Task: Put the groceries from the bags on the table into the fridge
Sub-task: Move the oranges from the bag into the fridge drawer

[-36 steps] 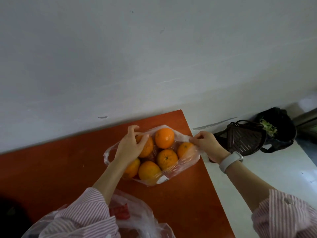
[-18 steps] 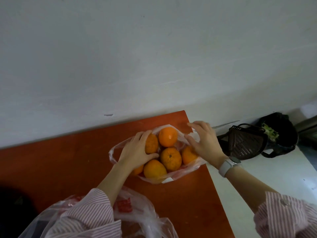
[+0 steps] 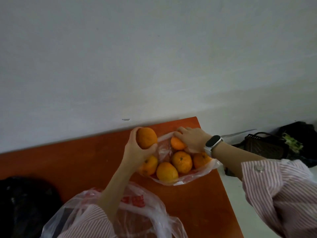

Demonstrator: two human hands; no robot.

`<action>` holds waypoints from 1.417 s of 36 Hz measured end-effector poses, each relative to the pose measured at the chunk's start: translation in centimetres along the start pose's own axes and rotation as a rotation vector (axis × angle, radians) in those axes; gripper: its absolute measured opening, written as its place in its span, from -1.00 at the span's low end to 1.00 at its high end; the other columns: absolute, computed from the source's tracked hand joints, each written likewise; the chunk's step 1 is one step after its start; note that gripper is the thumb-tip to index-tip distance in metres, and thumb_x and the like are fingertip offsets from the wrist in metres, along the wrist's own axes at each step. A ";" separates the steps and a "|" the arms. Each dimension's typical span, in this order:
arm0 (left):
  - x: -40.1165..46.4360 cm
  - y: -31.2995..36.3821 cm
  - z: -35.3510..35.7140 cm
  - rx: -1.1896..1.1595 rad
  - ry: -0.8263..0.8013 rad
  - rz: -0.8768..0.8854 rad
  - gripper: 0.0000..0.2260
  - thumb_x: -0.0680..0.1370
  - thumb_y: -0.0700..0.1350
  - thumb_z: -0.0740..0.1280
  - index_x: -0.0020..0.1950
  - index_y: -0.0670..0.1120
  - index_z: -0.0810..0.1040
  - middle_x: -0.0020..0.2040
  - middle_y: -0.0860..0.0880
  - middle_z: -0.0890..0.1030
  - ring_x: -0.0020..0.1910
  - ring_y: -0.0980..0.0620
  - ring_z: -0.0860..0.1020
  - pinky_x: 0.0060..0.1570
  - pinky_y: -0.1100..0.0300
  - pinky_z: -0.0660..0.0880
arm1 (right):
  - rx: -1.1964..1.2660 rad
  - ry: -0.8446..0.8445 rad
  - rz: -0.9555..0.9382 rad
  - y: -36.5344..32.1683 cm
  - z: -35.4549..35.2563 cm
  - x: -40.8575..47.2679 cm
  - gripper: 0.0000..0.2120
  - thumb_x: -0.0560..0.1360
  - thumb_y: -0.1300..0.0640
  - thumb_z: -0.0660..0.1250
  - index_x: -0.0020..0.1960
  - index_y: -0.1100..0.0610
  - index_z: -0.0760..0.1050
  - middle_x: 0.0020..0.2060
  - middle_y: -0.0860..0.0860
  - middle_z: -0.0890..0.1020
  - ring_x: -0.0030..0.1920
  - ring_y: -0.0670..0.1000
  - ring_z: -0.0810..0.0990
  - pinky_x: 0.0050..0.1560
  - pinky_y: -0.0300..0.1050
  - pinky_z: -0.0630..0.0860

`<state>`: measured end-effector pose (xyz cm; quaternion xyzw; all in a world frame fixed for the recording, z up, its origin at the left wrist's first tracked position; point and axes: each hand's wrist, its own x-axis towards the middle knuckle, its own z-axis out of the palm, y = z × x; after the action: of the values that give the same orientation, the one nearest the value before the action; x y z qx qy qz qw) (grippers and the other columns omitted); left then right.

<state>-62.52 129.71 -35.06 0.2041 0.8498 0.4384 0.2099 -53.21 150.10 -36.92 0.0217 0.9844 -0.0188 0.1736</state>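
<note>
Left hand: our left hand (image 3: pixel 137 152) holds one orange (image 3: pixel 146 137) lifted above the bag's 10 o'clock edge; the fingers (image 3: pixel 134 134) and thumb are curled round it.
Right hand: our right hand (image 3: pixel 192 140) reaches into the bag from 3 o'clock, its fingers (image 3: pixel 180 130) curled over a second orange (image 3: pixel 177 144) at the bag's far side. A smartwatch (image 3: pixel 213 143) sits on that wrist.
Fruit bag: the clear plastic bag (image 3: pixel 204 172) lies open on the table (image 3: pixel 77 160) near its 1 o'clock corner, close to the wall (image 3: pixel 154 57).
Oranges left inside: we count four more oranges (image 3: pixel 182 161) lying together in the bag's near half, touching one another; one at 9 o'clock is partly hidden behind our left wrist.
In the way: our left forearm crosses over the second plastic bag (image 3: pixel 137 203), which has red printing and sits at 6 o'clock of the fruit bag, close to our body. We cannot tell what it holds.
Table's left end: a black bag (image 3: pixel 24 203) sits at 8 o'clock, dark and hard to read.
Beyond the table: on the floor at 3 o'clock stand a dark woven basket (image 3: pixel 265 146) and, just behind it, a black bag with something green (image 3: pixel 291 143) showing.
Sleeves: both arms wear pink-striped sleeves (image 3: pixel 283 194) pushed up the forearms.
</note>
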 end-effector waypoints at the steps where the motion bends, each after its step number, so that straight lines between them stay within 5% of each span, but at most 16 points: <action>1: -0.6 0.2 -0.5 -0.057 0.022 -0.001 -0.31 0.38 -0.16 0.49 0.43 -0.04 0.24 0.34 -0.06 0.38 0.24 0.05 0.38 0.10 0.15 0.33 | -0.025 0.041 -0.009 0.0 -0.2 -0.3 -0.46 0.46 0.04 0.29 0.37 0.11 0.20 0.28 0.13 0.37 0.19 0.18 0.42 0.05 0.04 0.48; 6: -4.1 0.7 -2.4 -0.203 0.063 0.001 -0.39 0.40 -0.27 0.47 0.36 -0.09 0.29 0.18 0.03 0.39 0.16 0.08 0.39 0.01 0.25 0.34 | 0.364 0.303 0.124 -1.4 -2.2 -3.6 -0.36 0.39 -0.19 0.37 0.32 0.12 0.29 0.36 0.06 0.35 0.44 0.08 0.21 0.32 -0.02 0.28; 9: -6.4 0.6 -2.6 -0.242 0.073 0.015 -0.39 0.34 -0.14 0.49 0.32 -0.05 0.33 0.19 -0.01 0.43 0.16 0.01 0.43 0.04 0.17 0.37 | 0.891 0.501 0.278 -4.5 -3.8 -7.1 -0.48 0.39 -0.05 0.43 0.25 0.06 0.32 0.19 0.01 0.44 0.16 0.01 0.47 0.08 -0.13 0.43; 12: -9.1 1.2 -2.5 -0.298 0.048 0.002 -0.47 0.37 -0.10 0.50 0.26 0.03 0.36 0.16 -0.01 0.47 0.12 0.00 0.48 -0.01 0.19 0.43 | 1.277 0.613 0.398 -8.0 -3.5 -11.2 -0.68 0.47 0.03 0.35 0.15 -0.03 0.32 0.03 -0.04 0.47 -0.04 -0.11 0.50 -0.11 -0.29 0.43; 14: -11.3 1.7 -2.4 -0.353 0.017 -0.010 -0.57 0.43 -0.11 0.44 0.23 0.05 0.37 0.16 0.00 0.47 0.06 0.02 0.49 -0.10 0.28 0.44 | 1.539 0.698 0.452 -10.4 -2.0 -13.9 -0.78 0.48 -0.05 0.31 0.10 -0.12 0.37 0.07 -0.02 0.48 0.05 0.00 0.52 0.00 -0.14 0.52; 17: -14.9 1.9 -2.3 -0.385 -0.055 0.019 -0.60 0.40 0.03 0.47 0.16 0.14 0.39 0.13 0.06 0.48 0.09 0.00 0.50 -0.04 0.17 0.51 | 1.976 0.805 0.574 -14.3 0.8 -18.1 -0.53 0.30 -0.20 0.36 0.12 -0.01 0.47 0.13 0.20 0.55 0.15 0.22 0.54 0.17 0.27 0.47; 19: -18.1 2.0 -2.5 -0.369 -0.133 0.069 -0.59 0.37 0.06 0.48 0.14 0.17 0.39 0.05 0.20 0.47 0.07 0.06 0.51 -0.01 0.12 0.53 | 2.095 0.839 0.632 -16.8 2.7 -21.3 -0.44 0.31 -0.19 0.39 0.19 0.10 0.47 0.12 0.24 0.57 0.17 0.25 0.54 0.16 0.29 0.48; 21: -21.7 1.6 -2.7 -0.324 -0.200 0.134 -0.62 0.41 -0.04 0.47 0.13 0.15 0.38 0.02 0.28 0.43 0.00 0.24 0.47 -0.05 0.26 0.45 | 2.088 0.873 0.706 -19.2 3.8 -24.7 -0.50 0.38 -0.11 0.40 0.22 0.12 0.44 0.13 0.21 0.55 0.14 0.25 0.54 -0.05 0.13 0.60; 24: -26.8 0.4 -2.5 -0.208 -0.269 0.207 -0.55 0.37 0.01 0.48 0.20 0.14 0.41 0.12 0.17 0.48 0.09 0.19 0.47 0.03 0.23 0.40 | 2.058 0.914 0.768 -23.0 5.1 -30.3 -0.54 0.44 0.00 0.28 0.30 0.09 0.33 0.16 0.17 0.48 0.12 0.26 0.52 -0.34 -0.17 0.57; 29: -35.1 0.7 -0.1 -0.069 -0.452 0.300 -0.48 0.39 0.08 0.46 0.27 0.14 0.33 0.18 0.13 0.40 0.15 0.10 0.42 0.05 0.20 0.36 | 1.998 1.054 0.843 -29.1 7.0 -40.8 -0.48 0.34 0.01 0.37 0.27 -0.08 0.34 0.22 0.12 0.40 0.16 0.28 0.49 -0.21 -0.06 0.60; 34: -43.8 3.9 5.1 0.020 -0.670 0.499 -0.52 0.38 0.10 0.45 0.23 0.19 0.34 0.16 0.13 0.39 0.13 0.12 0.41 0.03 0.21 0.34 | 1.772 1.164 1.033 -33.8 9.0 -52.5 -0.21 0.13 -0.07 0.56 0.27 -0.17 0.28 0.24 0.15 0.38 0.10 0.27 0.54 -0.12 -0.06 0.59; 40: -57.2 7.9 12.9 0.072 -0.934 0.820 -0.51 0.38 0.08 0.46 0.25 0.18 0.37 0.14 0.08 0.38 0.05 0.11 0.42 -0.02 0.27 0.36 | 1.431 1.265 1.363 -39.9 13.0 -68.1 -0.20 0.30 0.22 0.52 0.33 -0.18 0.14 0.26 0.04 0.29 0.17 0.10 0.45 0.08 -0.02 0.52; 44: -67.2 9.6 18.3 0.112 -1.109 0.970 -0.47 0.38 0.08 0.46 0.30 0.18 0.36 0.14 0.10 0.37 0.03 0.16 0.40 -0.17 0.51 0.29 | 1.340 1.349 1.540 -44.3 16.4 -77.7 -0.23 0.33 0.20 0.51 0.33 -0.15 0.12 0.23 0.04 0.34 0.13 0.11 0.49 -0.08 -0.18 0.51; 51: -90.6 10.9 26.7 0.104 -1.469 1.153 -0.50 0.37 -0.01 0.47 0.27 0.06 0.43 0.15 0.07 0.39 0.03 0.16 0.41 -0.15 0.59 0.30 | 1.174 1.651 1.891 -54.5 22.0 -97.2 -0.38 0.41 0.16 0.43 0.32 -0.05 0.16 0.11 0.14 0.48 -0.17 0.06 0.60 -0.25 -0.19 0.52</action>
<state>28.61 105.05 -24.02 0.8292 0.2900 0.1974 0.4352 42.80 91.22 -22.65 0.7475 0.2606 -0.2843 -0.5408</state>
